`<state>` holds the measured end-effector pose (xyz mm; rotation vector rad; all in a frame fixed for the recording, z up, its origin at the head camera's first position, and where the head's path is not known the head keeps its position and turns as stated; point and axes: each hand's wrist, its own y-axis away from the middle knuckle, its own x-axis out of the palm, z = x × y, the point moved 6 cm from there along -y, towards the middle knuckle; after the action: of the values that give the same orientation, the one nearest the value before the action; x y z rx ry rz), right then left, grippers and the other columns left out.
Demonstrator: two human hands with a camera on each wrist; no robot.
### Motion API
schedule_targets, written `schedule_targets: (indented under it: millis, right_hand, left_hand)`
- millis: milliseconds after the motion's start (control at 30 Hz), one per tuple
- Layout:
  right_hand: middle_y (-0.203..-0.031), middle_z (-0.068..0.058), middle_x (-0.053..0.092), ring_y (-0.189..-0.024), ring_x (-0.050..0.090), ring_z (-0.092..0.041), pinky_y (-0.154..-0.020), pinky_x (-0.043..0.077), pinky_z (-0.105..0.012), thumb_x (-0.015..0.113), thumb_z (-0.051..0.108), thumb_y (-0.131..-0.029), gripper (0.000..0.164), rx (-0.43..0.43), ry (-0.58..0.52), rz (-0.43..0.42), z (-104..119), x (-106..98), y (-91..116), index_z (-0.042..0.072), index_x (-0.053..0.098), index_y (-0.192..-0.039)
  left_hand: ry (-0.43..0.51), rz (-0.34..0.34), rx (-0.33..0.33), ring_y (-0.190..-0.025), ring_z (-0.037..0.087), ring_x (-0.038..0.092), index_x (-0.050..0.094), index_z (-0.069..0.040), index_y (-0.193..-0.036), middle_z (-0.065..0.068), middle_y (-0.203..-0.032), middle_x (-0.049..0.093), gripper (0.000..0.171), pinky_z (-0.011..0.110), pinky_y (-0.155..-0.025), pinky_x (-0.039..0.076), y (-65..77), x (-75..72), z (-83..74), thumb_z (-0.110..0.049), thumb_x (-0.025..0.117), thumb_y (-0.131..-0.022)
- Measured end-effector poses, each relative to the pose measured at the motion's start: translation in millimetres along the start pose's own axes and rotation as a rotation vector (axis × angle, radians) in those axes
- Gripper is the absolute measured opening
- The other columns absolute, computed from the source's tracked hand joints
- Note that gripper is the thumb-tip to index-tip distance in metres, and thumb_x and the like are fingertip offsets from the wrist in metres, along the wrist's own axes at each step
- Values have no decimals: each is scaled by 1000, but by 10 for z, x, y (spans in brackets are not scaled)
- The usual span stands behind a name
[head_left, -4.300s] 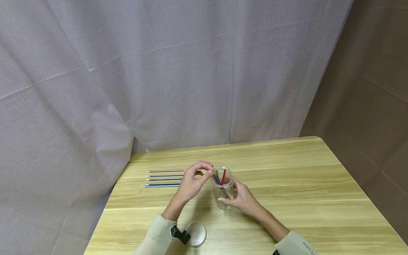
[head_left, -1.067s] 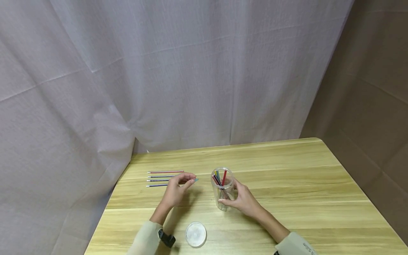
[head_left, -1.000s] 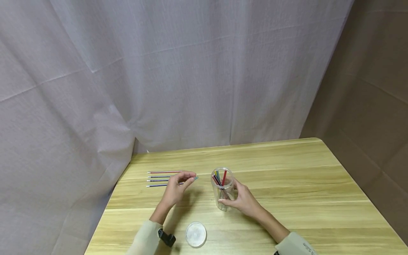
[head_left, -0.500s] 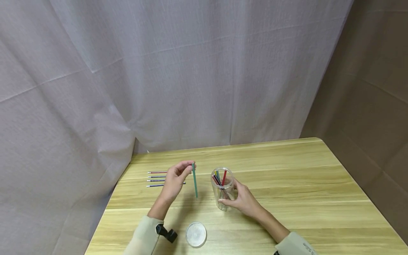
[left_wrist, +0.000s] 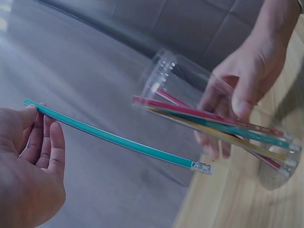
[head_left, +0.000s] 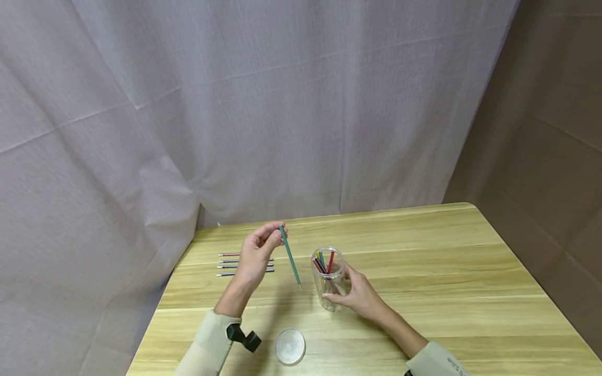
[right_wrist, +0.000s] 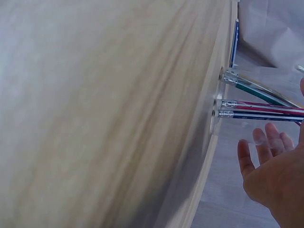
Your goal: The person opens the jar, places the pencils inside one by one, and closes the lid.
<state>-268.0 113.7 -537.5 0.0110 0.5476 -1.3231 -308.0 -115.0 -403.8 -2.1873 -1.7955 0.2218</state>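
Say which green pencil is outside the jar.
The green pencil pinched in the left hand, eraser end down; the other green one leans inside the jar.

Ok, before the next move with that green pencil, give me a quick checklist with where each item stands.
1. Left hand pinches green pencil by its upper end: ok.
2. Eraser end points down: ok.
3. Right hand steadies the jar: ok, fingers round its side.
4. Jar mouth uncovered: ok, the lid lies apart on the table.
5. Green pencil above the mouth: not ok, it hangs to the jar's left.
6. Clear path past the pencils inside: cannot tell.
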Motion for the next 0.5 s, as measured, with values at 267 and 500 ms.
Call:
schedule_targets:
  millis: [267, 500]
  right_hand:
    - [-126, 5, 65, -115, 60, -18, -97, 47, -49, 87, 45, -73, 84, 6, 6, 2, 6, 17, -3, 10, 51, -140]
    - [-126, 5, 65, -118, 59, -19, -102, 45, -52, 86, 45, -73, 82, -9, 7, 3, 30, 20, 1, 13, 50, -139]
  left_hand:
    - [123, -1, 35, -96, 16, 66, 63, 3, -118, 5, -105, 70, 23, 28, -85, 55, -72, 53, -235, -9, 62, -98]
    - [325, -5, 91, -98, 16, 66, 66, 0, -113, 10, -105, 68, 17, 25, -85, 55, -150, 86, -534, -1, 60, -97]
